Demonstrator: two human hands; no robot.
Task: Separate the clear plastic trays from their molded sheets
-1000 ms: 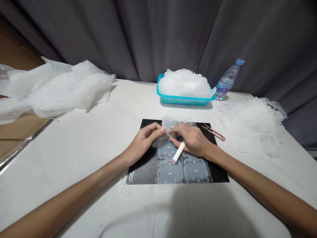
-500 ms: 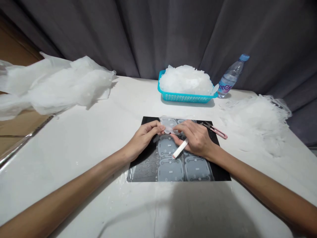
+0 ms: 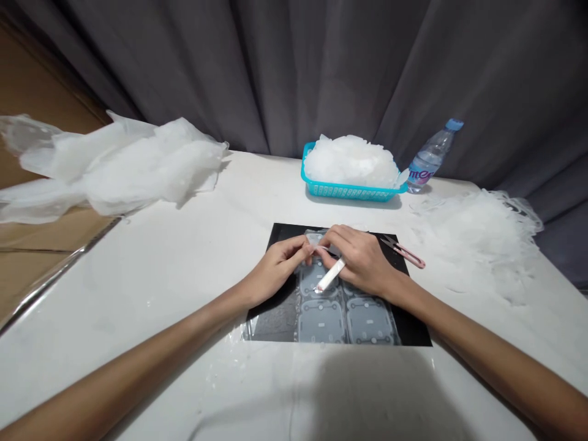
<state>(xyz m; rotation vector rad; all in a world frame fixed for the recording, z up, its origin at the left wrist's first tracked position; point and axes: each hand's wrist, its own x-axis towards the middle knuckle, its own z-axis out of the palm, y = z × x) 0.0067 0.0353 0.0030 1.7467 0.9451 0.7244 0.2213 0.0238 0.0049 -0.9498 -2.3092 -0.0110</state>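
The left hand (image 3: 281, 264) and right hand (image 3: 364, 260) are pinching a translucent piece (image 3: 320, 250) over the far half of a black mat (image 3: 414, 327), the right also gripping a white stick (image 3: 331, 275) (pink snips (image 3: 403, 251) are lying right).

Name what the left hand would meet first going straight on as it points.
Probably the right hand, just beyond the small translucent piece in the left hand's grip; depth there is hard to judge.

dark grey curtain (image 3: 321, 73) behind a white table (image 3: 193, 257), apparently brown cardboard (image 3: 37, 79) at left
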